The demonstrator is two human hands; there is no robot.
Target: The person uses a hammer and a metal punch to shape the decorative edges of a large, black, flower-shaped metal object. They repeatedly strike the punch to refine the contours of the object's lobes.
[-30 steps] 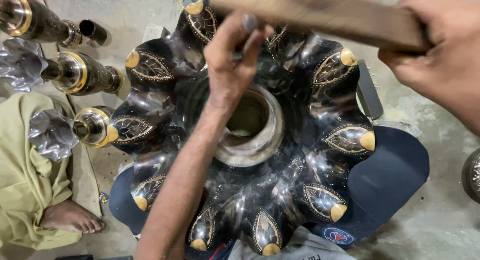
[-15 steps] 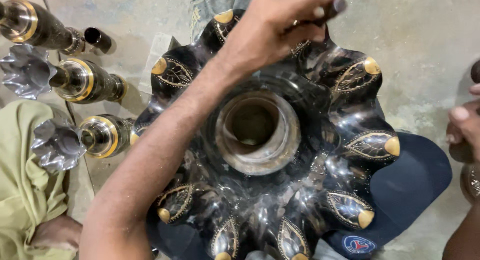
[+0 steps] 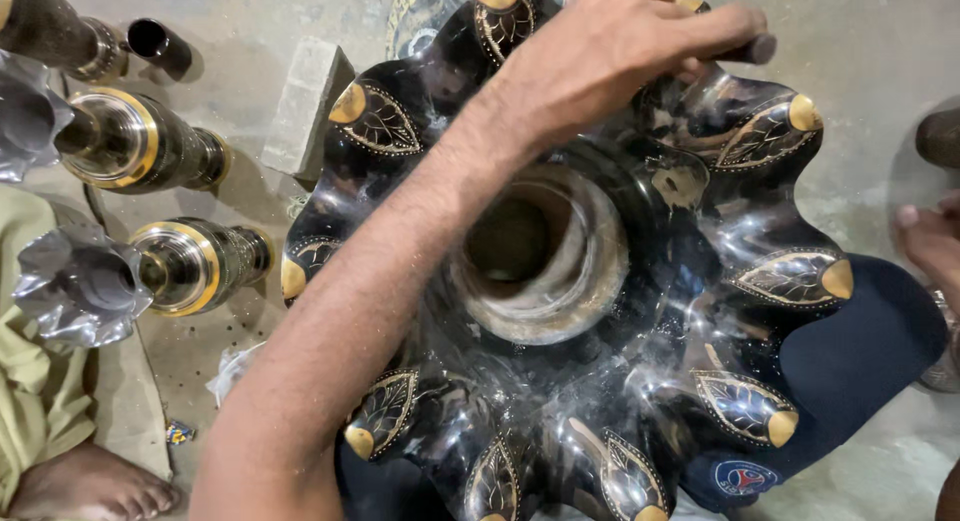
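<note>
Here, in the head view, a big black fluted vase (image 3: 560, 281) with gold-tipped leaf engravings fills the middle, seen from above with its open mouth facing up and its body resting against a dark blue trouser leg (image 3: 860, 361). The left hand (image 3: 610, 56) reaches across the mouth to the vase's far rim, fingers curled down around a small dark tool (image 3: 752, 49) pressed at a flute there. The right hand (image 3: 930, 246) shows only at the frame edge right of the vase; I cannot tell whether its fingers are clenched or loose. Most leaves around the rim already look cut and gilded, so the work seems well along, with touch-up on the far flutes apparently left. Left of the vase lie two smaller brass-banded vases (image 3: 150, 201) and a grey block (image 3: 305, 106).

Against the earlier frame, the wooden stick held above the vase is gone, and the left hand has shifted right along the far rim.
</note>
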